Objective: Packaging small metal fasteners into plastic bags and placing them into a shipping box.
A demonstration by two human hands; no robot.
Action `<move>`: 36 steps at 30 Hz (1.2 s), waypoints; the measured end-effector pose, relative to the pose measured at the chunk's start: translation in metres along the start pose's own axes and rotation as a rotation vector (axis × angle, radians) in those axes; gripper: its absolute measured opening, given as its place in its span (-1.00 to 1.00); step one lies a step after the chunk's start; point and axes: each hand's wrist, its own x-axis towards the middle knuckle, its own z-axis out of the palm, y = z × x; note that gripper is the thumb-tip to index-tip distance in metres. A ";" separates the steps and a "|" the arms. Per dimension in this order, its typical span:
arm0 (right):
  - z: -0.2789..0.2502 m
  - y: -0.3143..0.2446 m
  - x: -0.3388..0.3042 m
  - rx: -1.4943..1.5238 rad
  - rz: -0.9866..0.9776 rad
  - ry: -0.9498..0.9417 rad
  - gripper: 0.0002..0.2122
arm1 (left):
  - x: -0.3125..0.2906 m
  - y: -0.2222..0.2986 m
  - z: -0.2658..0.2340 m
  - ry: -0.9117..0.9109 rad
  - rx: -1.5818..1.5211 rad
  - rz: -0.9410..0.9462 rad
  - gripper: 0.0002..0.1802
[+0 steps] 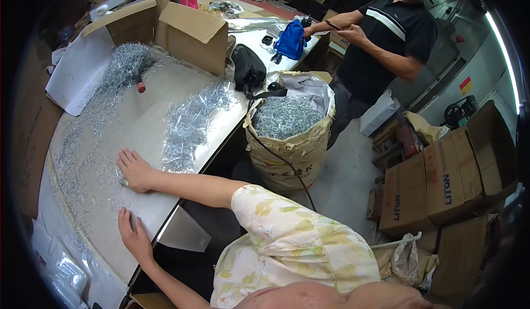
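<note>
My right hand (136,172) lies on the pale tabletop (138,121) with its fingers spread, a greyish band around the thumb. Closer to the table's edge, my left hand (136,240) rests with its fingers apart, and I see nothing in it. Small loose metal pins (83,182) are scattered beyond both fingertips. They run back to a heaped pile of pins (124,66), out of which a red-tipped dark handle (141,86) sticks. Beside my right forearm, a patch of thin clear plastic bags (190,124) with a silvery sheen covers the table.
Right of the table stands a paper sack (290,160) full of metal pins, a dark cable hanging over it. A black bag (247,69) and an open cardboard box (193,38) sit farther back. A co-worker (386,38) stands beyond, near a blue bag (290,39). Cartons (430,182) are stacked at right.
</note>
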 end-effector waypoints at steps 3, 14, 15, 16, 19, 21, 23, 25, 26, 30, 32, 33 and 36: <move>0.000 -0.005 -0.009 0.061 -0.019 0.030 -0.34 | 0.000 0.002 -0.002 -0.015 -0.028 -0.023 -0.64; 0.000 -0.004 -0.023 0.097 -0.080 0.090 -0.31 | 0.001 0.004 0.001 -0.015 -0.027 -0.008 -0.65; 0.001 -0.006 -0.024 0.106 -0.077 0.085 -0.31 | 0.001 0.004 0.000 0.000 -0.035 -0.014 -0.67; 0.001 -0.007 -0.024 0.111 -0.075 0.084 -0.31 | 0.000 0.004 0.000 -0.004 -0.031 -0.015 -0.67; 0.000 -0.009 -0.024 0.138 -0.061 0.080 -0.31 | 0.000 0.003 -0.001 0.001 -0.027 -0.008 -0.68; 0.002 -0.008 -0.024 0.137 -0.047 0.079 -0.31 | 0.001 0.002 0.001 -0.008 -0.023 0.004 -0.67; 0.004 -0.005 -0.022 0.093 -0.052 0.083 -0.31 | 0.001 0.003 0.002 -0.014 -0.016 0.015 -0.67; 0.002 -0.005 -0.023 0.053 -0.064 0.081 -0.31 | 0.000 0.003 0.002 -0.017 -0.006 0.018 -0.67; 0.001 -0.004 -0.024 0.069 -0.077 0.061 -0.31 | 0.000 0.003 0.003 -0.027 -0.001 0.023 -0.65; -0.008 0.005 -0.025 0.043 -0.129 0.072 -0.29 | 0.004 0.009 0.006 -0.043 0.036 0.073 -0.63; -0.016 0.005 -0.023 0.075 -0.152 -0.005 -0.31 | 0.004 0.005 0.005 -0.040 0.067 0.065 -0.62; -0.020 -0.007 -0.020 0.115 -0.189 -0.098 -0.34 | -0.003 -0.005 -0.001 -0.036 0.103 0.034 -0.61; -0.023 0.001 -0.003 0.379 -0.055 -0.231 -0.42 | 0.001 -0.015 0.003 -0.033 0.141 0.030 -0.57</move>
